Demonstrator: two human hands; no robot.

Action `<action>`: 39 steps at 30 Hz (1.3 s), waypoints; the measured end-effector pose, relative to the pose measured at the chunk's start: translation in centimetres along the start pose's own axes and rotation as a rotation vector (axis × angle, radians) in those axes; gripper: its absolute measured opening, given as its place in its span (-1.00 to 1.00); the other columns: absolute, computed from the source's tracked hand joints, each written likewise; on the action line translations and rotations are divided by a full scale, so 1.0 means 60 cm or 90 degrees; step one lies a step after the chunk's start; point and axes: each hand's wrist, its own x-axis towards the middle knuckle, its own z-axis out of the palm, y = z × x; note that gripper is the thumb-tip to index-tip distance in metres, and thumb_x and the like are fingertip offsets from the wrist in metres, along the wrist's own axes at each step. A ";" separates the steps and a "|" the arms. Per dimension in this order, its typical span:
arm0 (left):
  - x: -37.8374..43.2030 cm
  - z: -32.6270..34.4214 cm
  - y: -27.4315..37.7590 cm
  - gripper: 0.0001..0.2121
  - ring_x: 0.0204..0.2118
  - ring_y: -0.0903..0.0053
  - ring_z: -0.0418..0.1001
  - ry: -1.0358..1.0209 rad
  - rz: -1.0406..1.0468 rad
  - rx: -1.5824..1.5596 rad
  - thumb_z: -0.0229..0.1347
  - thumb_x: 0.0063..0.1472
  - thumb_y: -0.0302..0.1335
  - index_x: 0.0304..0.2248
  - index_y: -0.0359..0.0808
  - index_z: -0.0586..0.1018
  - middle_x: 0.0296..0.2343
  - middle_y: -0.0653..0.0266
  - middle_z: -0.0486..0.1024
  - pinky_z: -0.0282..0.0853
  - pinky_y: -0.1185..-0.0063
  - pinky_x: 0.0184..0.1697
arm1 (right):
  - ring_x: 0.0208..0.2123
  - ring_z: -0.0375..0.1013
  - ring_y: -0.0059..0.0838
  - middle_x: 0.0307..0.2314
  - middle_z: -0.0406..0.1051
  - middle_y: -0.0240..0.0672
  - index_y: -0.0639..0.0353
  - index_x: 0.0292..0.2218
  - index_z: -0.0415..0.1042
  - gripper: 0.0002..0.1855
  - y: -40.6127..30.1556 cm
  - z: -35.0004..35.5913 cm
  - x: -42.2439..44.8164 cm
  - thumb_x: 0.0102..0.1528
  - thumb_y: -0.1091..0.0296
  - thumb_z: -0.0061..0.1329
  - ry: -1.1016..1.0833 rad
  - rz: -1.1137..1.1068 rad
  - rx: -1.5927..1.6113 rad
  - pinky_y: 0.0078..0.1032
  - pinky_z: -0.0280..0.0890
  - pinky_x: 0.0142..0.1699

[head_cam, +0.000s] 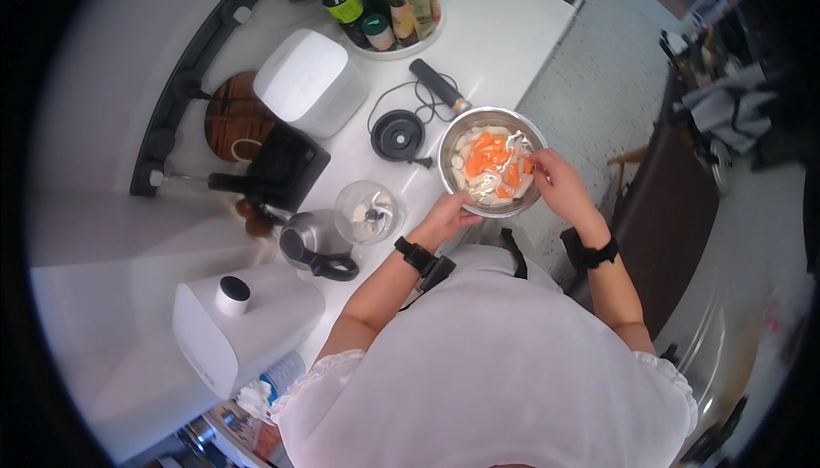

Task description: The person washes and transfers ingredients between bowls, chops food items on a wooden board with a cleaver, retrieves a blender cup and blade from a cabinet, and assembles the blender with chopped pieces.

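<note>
A stainless steel bowl [448, 180] is held off the front edge of the white countertop [487, 26]. Inside it lie orange carrot pieces [492, 155] and pale, peeled vegetable pieces [490, 187], with a wet shine over them. My left hand [445, 215] grips the bowl's near left side, its thumb at the rim. From the right, my right hand [562, 183] reaches over the rim, and its fingertips pinch a carrot piece [529, 165] at the bowl's inner edge.
Left of the bowl sit a clear chopper cup with blades [368, 213], a black chopper lid [397, 136] and a corded blender handle [439, 84]. Farther off are an electric kettle [314, 240], a white canister [311, 84] and a bottle tray [410, 50]. A brown bench [672, 212] stands right.
</note>
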 end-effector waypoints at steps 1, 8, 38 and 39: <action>0.016 0.014 0.015 -0.60 -0.23 0.42 0.57 0.018 0.009 -0.018 0.01 0.18 -0.53 0.03 -0.42 0.37 -0.16 0.13 0.54 0.56 0.53 -0.25 | -0.25 0.45 -0.12 -0.24 0.42 -0.10 0.30 -0.13 0.42 -0.72 0.029 -0.004 0.047 0.10 0.57 -0.17 -0.038 0.001 -0.013 -0.40 0.35 -0.13; 0.119 0.056 0.062 -0.62 -0.25 0.39 0.57 0.114 0.058 -0.102 0.03 0.18 -0.50 -0.01 -0.45 0.40 -0.20 0.12 0.56 0.54 0.47 -0.19 | -0.15 0.48 -0.03 -0.20 0.48 0.01 0.34 -0.14 0.47 -0.71 0.145 -0.004 0.305 0.11 0.49 -0.15 -0.262 -0.061 -0.091 -0.28 0.36 -0.07; -0.246 -0.110 -0.068 -0.53 -0.16 0.33 0.42 1.051 0.319 0.528 0.10 0.19 -0.57 0.09 -0.39 0.31 -0.15 0.07 0.36 0.44 0.51 -0.23 | -0.26 0.46 -0.32 -0.32 0.45 -0.13 0.32 -0.09 0.36 -0.46 0.121 0.203 0.397 0.05 0.07 0.14 -0.534 0.138 0.087 -0.49 0.35 -0.13; -0.249 -0.113 -0.075 -0.53 -0.18 0.33 0.45 1.039 0.282 0.480 0.09 0.21 -0.56 0.10 -0.40 0.30 -0.15 0.08 0.37 0.46 0.52 -0.23 | -0.29 0.46 -0.36 -0.33 0.44 -0.16 0.29 -0.13 0.37 -0.49 0.112 0.200 0.398 0.01 0.13 0.18 -0.543 0.158 0.101 -0.50 0.37 -0.17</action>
